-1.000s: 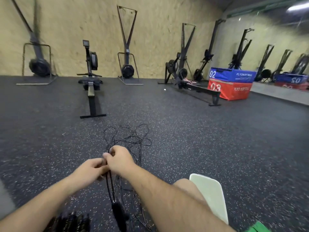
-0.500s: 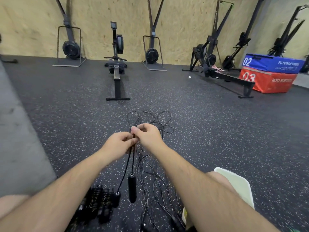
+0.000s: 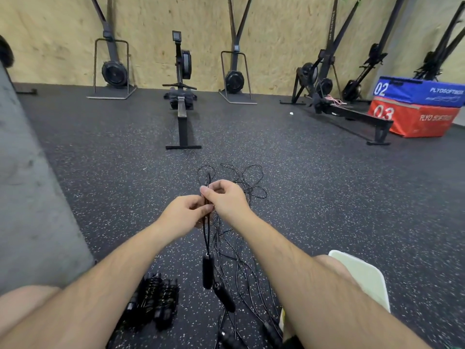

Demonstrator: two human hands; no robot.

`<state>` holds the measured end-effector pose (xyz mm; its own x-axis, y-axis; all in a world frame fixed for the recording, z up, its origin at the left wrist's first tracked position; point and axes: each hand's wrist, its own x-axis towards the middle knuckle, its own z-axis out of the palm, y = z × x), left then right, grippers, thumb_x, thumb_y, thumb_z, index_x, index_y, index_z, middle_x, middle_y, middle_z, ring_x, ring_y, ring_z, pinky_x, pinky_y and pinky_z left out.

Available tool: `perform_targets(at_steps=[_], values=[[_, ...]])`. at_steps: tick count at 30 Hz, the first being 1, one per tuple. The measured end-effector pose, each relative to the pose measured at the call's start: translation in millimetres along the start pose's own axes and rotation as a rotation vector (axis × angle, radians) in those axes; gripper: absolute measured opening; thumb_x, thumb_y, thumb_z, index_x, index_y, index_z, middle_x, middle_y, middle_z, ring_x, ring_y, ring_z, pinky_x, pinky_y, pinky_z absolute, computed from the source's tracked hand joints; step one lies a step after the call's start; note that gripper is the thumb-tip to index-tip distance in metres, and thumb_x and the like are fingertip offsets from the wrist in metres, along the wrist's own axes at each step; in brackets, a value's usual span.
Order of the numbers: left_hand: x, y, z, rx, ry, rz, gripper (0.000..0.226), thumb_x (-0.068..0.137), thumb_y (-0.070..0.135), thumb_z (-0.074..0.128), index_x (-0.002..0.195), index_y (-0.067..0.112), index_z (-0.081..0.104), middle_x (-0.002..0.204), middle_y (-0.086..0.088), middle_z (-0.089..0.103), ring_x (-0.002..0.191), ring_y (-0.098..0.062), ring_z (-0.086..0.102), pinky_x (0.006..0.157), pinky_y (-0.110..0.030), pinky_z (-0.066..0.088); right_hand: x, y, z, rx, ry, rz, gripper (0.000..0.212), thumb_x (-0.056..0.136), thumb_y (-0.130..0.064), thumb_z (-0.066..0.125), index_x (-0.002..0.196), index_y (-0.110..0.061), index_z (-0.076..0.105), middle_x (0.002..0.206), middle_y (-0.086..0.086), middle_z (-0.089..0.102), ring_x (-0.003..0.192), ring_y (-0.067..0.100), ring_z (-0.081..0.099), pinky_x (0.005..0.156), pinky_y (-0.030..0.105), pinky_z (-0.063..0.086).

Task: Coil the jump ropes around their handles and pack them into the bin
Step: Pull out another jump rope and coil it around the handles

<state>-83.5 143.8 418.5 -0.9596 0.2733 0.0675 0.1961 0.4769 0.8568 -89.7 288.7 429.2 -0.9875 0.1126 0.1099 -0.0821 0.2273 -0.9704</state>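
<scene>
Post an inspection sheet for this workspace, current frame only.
Surface: dark speckled rubber floor; no table.
Job's things: held jump rope, its handle hanging below the hands; loose ropes tangled on the floor; coiled ropes bundled at lower left; bin not identifiable.
Clutter: small white item on the floor; white object by the right knee, cannot tell what it is.
Grippers: left hand and right hand both pinch the held jump rope.
Cables: pink cord on the second rower; otherwise nothing seen.
Surroundings: rowing machine, plyo boxes, wood-panel wall.
</scene>
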Motion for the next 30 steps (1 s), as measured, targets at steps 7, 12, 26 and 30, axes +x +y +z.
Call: perform_targets(at_steps=[7, 12, 26, 30], values=[[1, 8, 2, -0.02, 0.176, 0.079, 0.016, 0.097, 0.019, 0.063, 0.085, 0.022, 0.072, 0.079, -0.002, 0.072, 0.074, -0.018, 0.065, 0.081, -0.048, 0.057, -7, -12, -3, 0.095, -0.072, 0.084, 0.021, 0.094, -0.012, 0.053, 0.106, -0.012, 0.07, 0.094, 0.003, 0.072, 0.073, 0.01, 0.06, 0.06, 0.026, 0.048], [5, 9, -7, -0.025, 0.286, 0.088, 0.013, 0.096, 0.022, 0.066, 0.085, 0.022, 0.073, 0.09, -0.005, 0.07, 0.085, -0.027, 0.066, 0.086, -0.042, 0.053, -14, -12, -3, -0.07, -0.26, 0.079, 0.026, 0.085, -0.003, 0.056, 0.107, -0.016, 0.064, 0.09, 0.001, 0.069, 0.072, 0.015, 0.064, 0.07, 0.04, 0.057], [-4, 15, -7, -0.379, 0.113, -0.024, 0.034, 0.105, 0.042, 0.046, 0.116, 0.021, 0.071, 0.104, -0.007, 0.076, 0.097, -0.027, 0.073, 0.084, -0.039, 0.059, -12, -28, -3, -0.065, -0.11, -0.023, 0.013, 0.088, -0.013, 0.073, 0.079, -0.01, 0.065, 0.072, 0.008, 0.068, 0.05, 0.014, 0.06, 0.049, 0.024, 0.05], [-8, 16, 1, -0.389, -0.018, -0.025, 0.028, 0.107, 0.027, 0.045, 0.114, 0.006, 0.062, 0.098, -0.015, 0.077, 0.094, -0.03, 0.075, 0.09, -0.039, 0.059, 5, -47, -16, 0.043, -0.041, -0.045, 0.019, 0.09, -0.013, 0.071, 0.096, 0.005, 0.069, 0.081, 0.009, 0.072, 0.055, 0.014, 0.06, 0.053, 0.023, 0.053]])
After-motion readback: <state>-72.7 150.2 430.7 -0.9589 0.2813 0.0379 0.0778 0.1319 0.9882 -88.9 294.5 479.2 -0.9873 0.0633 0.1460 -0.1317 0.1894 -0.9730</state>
